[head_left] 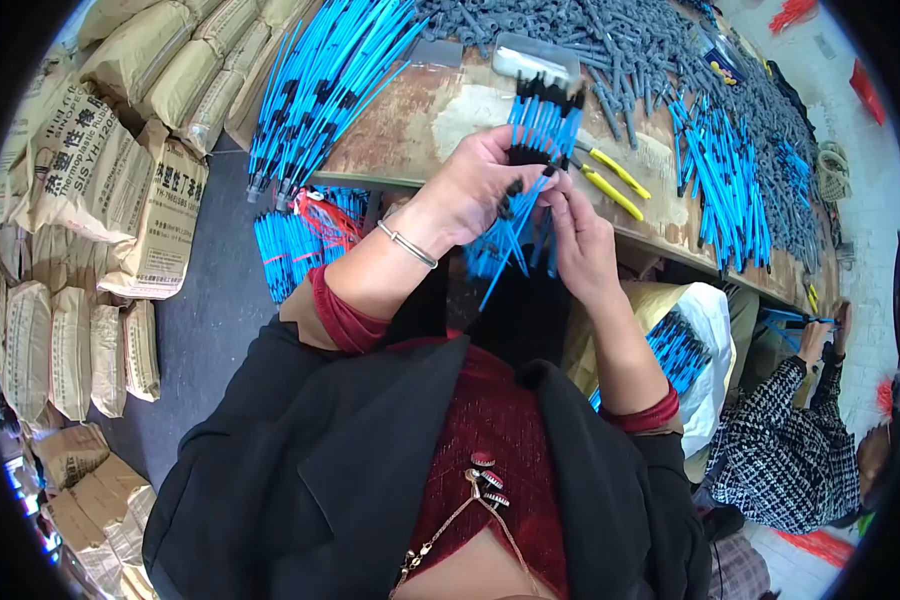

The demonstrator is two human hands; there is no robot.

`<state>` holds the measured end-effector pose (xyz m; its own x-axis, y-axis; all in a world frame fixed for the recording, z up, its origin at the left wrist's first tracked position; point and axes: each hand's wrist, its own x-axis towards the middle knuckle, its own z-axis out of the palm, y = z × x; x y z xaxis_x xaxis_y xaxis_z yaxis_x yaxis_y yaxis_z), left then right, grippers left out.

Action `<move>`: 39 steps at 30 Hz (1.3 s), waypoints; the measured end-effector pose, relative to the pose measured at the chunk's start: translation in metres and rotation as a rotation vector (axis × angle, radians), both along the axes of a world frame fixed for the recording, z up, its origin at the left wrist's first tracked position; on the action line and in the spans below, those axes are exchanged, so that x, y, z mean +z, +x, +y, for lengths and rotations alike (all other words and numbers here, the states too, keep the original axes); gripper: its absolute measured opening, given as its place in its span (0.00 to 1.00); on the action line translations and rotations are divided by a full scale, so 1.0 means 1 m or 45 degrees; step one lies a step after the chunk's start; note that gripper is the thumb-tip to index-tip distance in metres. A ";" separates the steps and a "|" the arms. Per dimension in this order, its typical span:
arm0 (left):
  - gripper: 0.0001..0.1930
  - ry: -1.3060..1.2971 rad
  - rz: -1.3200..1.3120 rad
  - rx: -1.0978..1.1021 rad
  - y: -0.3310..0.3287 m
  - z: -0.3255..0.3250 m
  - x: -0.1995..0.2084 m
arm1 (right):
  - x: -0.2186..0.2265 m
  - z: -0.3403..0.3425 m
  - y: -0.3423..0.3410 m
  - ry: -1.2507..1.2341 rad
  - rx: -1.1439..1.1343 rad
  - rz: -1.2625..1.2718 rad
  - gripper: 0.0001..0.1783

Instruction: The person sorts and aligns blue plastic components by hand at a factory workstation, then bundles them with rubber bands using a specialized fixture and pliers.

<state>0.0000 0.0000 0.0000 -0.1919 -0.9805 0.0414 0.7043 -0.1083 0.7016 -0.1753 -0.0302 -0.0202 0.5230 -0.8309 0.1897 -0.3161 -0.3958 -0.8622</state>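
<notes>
My left hand (pixel 480 180) is closed around a bundle of thin blue rods with black ends (pixel 548 125), held over the near table edge. Pressed together at the lower side of that bundle, the fingers of my right hand (pixel 580 235) grip the blue rods; exactly how many they pinch is hidden. Several loose blue rods (pixel 500 250) slant below my hands, slightly blurred. Just beyond the right hand, pliers with yellow handles (pixel 615 175) lie on the worn wooden table (pixel 385 135).
A large sheaf of blue rods (pixel 335 80) lies at the table's left. Grey plastic parts (pixel 620 45) are heaped at the back, near a clear plastic box (pixel 535 60). More rods (pixel 725 190) lie right. Paper sacks (pixel 80 170) stand left; a co-worker (pixel 795 450) sits right.
</notes>
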 end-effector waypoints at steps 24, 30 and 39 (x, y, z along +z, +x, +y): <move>0.07 -0.254 -0.638 0.436 -0.013 0.015 -0.041 | 0.043 0.008 0.032 0.246 0.776 -0.650 0.34; 0.05 -0.053 -0.588 0.366 -0.004 0.012 -0.034 | 0.013 0.066 0.050 0.284 1.198 -0.496 0.34; 0.02 -0.495 -0.920 0.543 -0.006 0.026 -0.051 | 0.071 -0.014 0.055 -1.324 0.357 0.111 0.20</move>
<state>-0.0060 0.0261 -0.0513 0.0745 -0.9163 0.3934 0.0077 0.3950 0.9186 -0.1199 -0.0441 0.0508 0.7154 -0.1329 0.6859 -0.1448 -0.9886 -0.0406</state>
